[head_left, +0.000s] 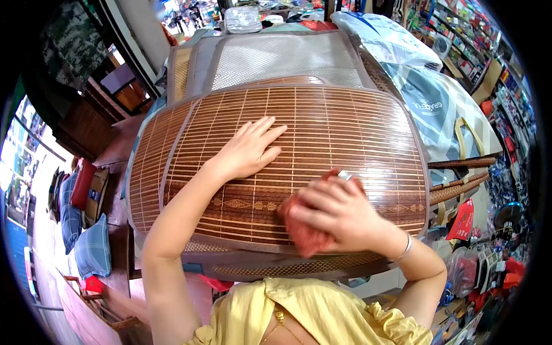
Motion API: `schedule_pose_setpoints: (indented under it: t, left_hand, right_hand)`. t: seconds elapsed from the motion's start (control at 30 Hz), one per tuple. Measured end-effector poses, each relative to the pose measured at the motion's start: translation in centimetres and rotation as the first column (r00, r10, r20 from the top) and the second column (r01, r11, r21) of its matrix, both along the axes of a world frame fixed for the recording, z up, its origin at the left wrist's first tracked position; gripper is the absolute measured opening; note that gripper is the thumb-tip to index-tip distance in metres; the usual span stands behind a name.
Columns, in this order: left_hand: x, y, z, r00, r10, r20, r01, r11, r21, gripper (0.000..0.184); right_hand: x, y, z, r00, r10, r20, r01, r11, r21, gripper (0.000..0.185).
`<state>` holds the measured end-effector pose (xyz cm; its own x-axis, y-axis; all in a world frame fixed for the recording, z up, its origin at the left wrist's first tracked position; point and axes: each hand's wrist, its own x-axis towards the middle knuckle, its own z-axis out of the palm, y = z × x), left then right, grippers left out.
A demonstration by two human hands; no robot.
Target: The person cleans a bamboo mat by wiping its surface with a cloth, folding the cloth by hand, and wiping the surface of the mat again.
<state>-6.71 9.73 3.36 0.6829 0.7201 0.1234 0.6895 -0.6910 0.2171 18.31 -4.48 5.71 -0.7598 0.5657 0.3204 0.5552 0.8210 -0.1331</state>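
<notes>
- Head view, the step in hand: this looks like a stroke of the red cloth (307,230) over the brown slatted mat (351,132); the blur on the cloth and fingers suggests motion, though its direction cannot be told.
- Head view, right hand (339,210): closed around the bunched cloth, over the near part of the mat, right of the middle and beside the dark patterned band (236,204). A small pale, shiny bit shows at the cloth's far edge, too blurred to name.
- Head view, left hand (247,150): open and holding nothing, palm down on the slats left of the middle, fingers spread; it seems to steady the mat.
- Head view, where the mat is: it lies spread on top of a pile in front of the person, its grey edging curving around the slats. Beyond it lie pale mesh pieces (287,57); a printed bag (431,109) is at the right.
- Head view, what the next move calls for, as a judgement: any further stroke would need the cloth gathered under the fingers, even pressure along the slats, and a firm left palm so that the mat does not slide or ruck up.
</notes>
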Motion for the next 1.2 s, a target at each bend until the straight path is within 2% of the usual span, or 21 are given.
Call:
schedule_pose_setpoints:
  t: [0.03, 0.1, 0.17, 0.23, 0.3, 0.37, 0.43, 0.5, 0.6, 0.63, 0.7, 0.73, 0.8, 0.83, 0.9, 0.97, 1.03, 1.1, 1.17, 1.2]
  left_hand:
    - [0.6, 1.1, -0.2, 1.0, -0.015, 0.01, 0.015, 1.0, -0.001, 0.054]
    - [1.5, 2.4, -1.2, 0.996, 0.082, 0.042, -0.082, 0.997, -0.017, 0.054]
    - [1.4, 2.4, -1.2, 0.995, 0.087, 0.053, -0.086, 0.996, -0.012, 0.053]
    - [1.2, 2.4, -1.2, 0.995, 0.076, 0.065, -0.074, 0.997, -0.034, 0.053]
    - [1.1, 2.4, -1.1, 0.993, 0.076, 0.089, -0.072, 0.996, -0.046, 0.051]
    - [1.1, 2.6, -1.4, 0.993, 0.069, 0.101, -0.066, 0.997, -0.033, 0.051]
    - [1.0, 2.7, -1.4, 0.992, 0.062, 0.11, -0.059, 0.998, -0.031, 0.05]
    - [1.0, 2.7, -1.6, 0.992, 0.06, 0.112, -0.057, 0.998, -0.028, 0.051]
    - [1.0, 2.5, -1.5, 0.992, 0.054, 0.117, -0.051, 0.998, -0.024, 0.052]
    - [0.9, 2.6, -1.6, 0.991, 0.048, 0.125, -0.047, 0.999, -0.014, 0.051]
    - [0.7, 2.7, -1.9, 0.991, 0.038, 0.125, -0.037, 0.999, -0.005, 0.051]
    - [0.7, 2.7, -2.0, 0.992, 0.045, 0.116, -0.045, 0.999, -0.009, 0.051]
    - [0.7, 2.4, -1.5, 0.994, 0.055, 0.09, -0.052, 0.998, -0.037, 0.051]
    - [0.5, 2.6, -1.7, 0.996, 0.05, 0.072, -0.047, 0.998, -0.038, 0.051]
    - [0.7, 2.6, -1.6, 0.996, 0.07, 0.055, -0.066, 0.996, -0.067, 0.052]
    - [0.6, 2.2, -1.2, 0.993, 0.065, 0.098, -0.057, 0.995, -0.081, 0.049]
    - [0.5, 2.3, -1.3, 0.992, 0.054, 0.117, -0.047, 0.997, -0.067, 0.05]
    - [0.4, 2.6, -1.8, 0.99, 0.048, 0.133, -0.042, 0.998, -0.044, 0.051]
    - [0.6, 2.3, -1.2, 0.989, 0.069, 0.128, -0.06, 0.995, -0.076, 0.051]
    - [0.6, 2.4, -1.5, 0.987, 0.074, 0.146, -0.065, 0.995, -0.072, 0.05]
  right_hand:
    - [1.0, 0.7, 0.7, 0.995, -0.089, 0.037, 0.089, 0.996, 0.004, 0.071]
    - [4.7, 3.5, -0.3, 0.934, -0.355, -0.04, 0.356, 0.934, 0.014, 0.072]
    - [9.9, 6.4, -1.3, 0.768, -0.639, -0.046, 0.639, 0.769, -0.002, 0.069]
    - [13.6, 8.2, -1.1, 0.541, -0.841, -0.018, 0.839, 0.539, 0.074, 0.065]
    - [16.2, 9.5, -1.5, 0.489, -0.87, -0.065, 0.872, 0.489, 0.02, 0.064]
    - [16.1, 9.5, -2.2, 0.455, -0.891, 0.006, 0.883, 0.451, 0.129, 0.068]
    - [13.3, 8.3, -1.6, 0.553, -0.831, 0.059, 0.821, 0.556, 0.132, 0.069]
    - [8.5, 6.2, -0.4, 0.718, -0.689, 0.098, 0.687, 0.724, 0.061, 0.071]
    - [1.6, 3.3, 0.8, 0.931, -0.336, 0.141, 0.334, 0.942, 0.038, 0.073]
    - [0.3, 2.9, 0.8, 0.972, -0.192, 0.132, 0.187, 0.981, 0.051, 0.074]
    - [-0.8, 3.7, 0.4, 0.998, -0.025, 0.063, 0.025, 1.0, -0.004, 0.076]
    - [-0.3, 4.9, 0.5, 0.997, -0.034, 0.069, 0.036, 0.999, -0.033, 0.076]
    - [1.5, 8.2, 0.6, 0.96, -0.265, 0.091, 0.265, 0.964, 0.005, 0.073]
    - [3.0, 10.3, 0.1, 0.914, -0.398, 0.083, 0.398, 0.917, 0.012, 0.072]
    - [6.3, 14.0, -0.3, 0.725, -0.685, 0.068, 0.687, 0.727, 0.002, 0.069]
    - [10.9, 17.7, -1.2, 0.602, -0.799, 0.004, 0.797, 0.601, 0.065, 0.066]
    - [14.3, 20.3, -2.0, 0.423, -0.906, -0.026, 0.906, 0.424, -0.007, 0.066]
    - [14.0, 21.2, -2.0, 0.291, -0.956, 0.032, 0.956, 0.292, 0.021, 0.069]
    - [11.7, 21.0, -0.8, 0.263, -0.959, 0.106, 0.96, 0.271, 0.065, 0.07]
    - [10.4, 21.0, -0.6, 0.295, -0.946, 0.134, 0.951, 0.303, 0.051, 0.069]
